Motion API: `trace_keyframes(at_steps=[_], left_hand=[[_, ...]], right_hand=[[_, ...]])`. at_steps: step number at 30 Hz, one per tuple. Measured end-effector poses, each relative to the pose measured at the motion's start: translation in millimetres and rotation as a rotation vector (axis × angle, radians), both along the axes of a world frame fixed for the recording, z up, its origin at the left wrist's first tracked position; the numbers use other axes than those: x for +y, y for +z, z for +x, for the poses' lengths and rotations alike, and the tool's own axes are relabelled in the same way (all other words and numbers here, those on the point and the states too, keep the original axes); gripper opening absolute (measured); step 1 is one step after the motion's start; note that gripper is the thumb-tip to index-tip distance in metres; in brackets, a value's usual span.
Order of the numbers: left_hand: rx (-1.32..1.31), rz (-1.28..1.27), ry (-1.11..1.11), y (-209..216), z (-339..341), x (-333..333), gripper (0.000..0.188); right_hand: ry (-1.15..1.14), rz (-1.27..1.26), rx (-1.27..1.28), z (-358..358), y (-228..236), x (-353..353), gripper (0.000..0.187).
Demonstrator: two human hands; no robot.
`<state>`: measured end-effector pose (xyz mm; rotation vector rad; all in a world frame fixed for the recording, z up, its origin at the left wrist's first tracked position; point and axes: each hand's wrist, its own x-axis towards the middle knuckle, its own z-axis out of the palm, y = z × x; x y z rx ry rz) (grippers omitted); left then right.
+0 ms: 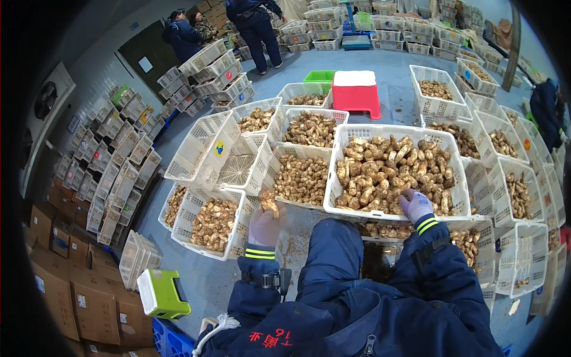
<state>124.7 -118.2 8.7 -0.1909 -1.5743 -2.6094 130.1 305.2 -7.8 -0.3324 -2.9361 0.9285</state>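
My left hand [265, 229], in a pale lilac glove, grips a brown, earthy mushroom [269, 203] above the gap beside a white crate [199, 244] of smaller mushrooms. In front of me stands a large white perforated crate [339, 149], heaped with thick pale-brown mushrooms [389, 166]. My right hand [416, 205], in a matching glove, reaches over its near rim into the heap. Its fingers are curled down among the mushrooms, and whatever they hold is hidden.
More white mushroom crates [436, 74] surround me left and right. A red stool with a white top [357, 95] stands beyond; a green stool [163, 293] and cardboard boxes [95, 309] are at left. Stacked crates [119, 160] line the wall. Several people [256, 30] are in the background.
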Motion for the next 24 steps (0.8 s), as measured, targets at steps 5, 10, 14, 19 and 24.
trace_keyframes(at_steps=[5, 10, 14, 19, 24], left_hand=[[-0.086, 0.281, -0.245, -8.6, -1.3, -11.3, 0.033], [-0.049, -0.171, 0.0, 1.8, 5.9, 1.6, 0.04], [-0.193, 0.185, -0.128, 27.9, 8.5, 17.9, 0.046], [-0.11, 0.161, -0.19, 28.0, 10.0, 7.2, 0.051], [-0.05, 0.174, -0.202, 30.8, 21.2, 3.7, 0.052]], right_hand=[[0.0, 0.0, -0.012, 4.3, 6.9, -1.0, 0.035], [-0.002, 0.021, 0.005, 4.5, 3.9, -2.4, 0.035], [0.007, 0.029, -0.011, 0.1, 0.7, 4.0, 0.038], [0.023, 0.026, 0.014, -3.8, 7.1, -0.3, 0.037], [0.035, 0.046, 0.041, -4.0, 2.9, 1.2, 0.033]])
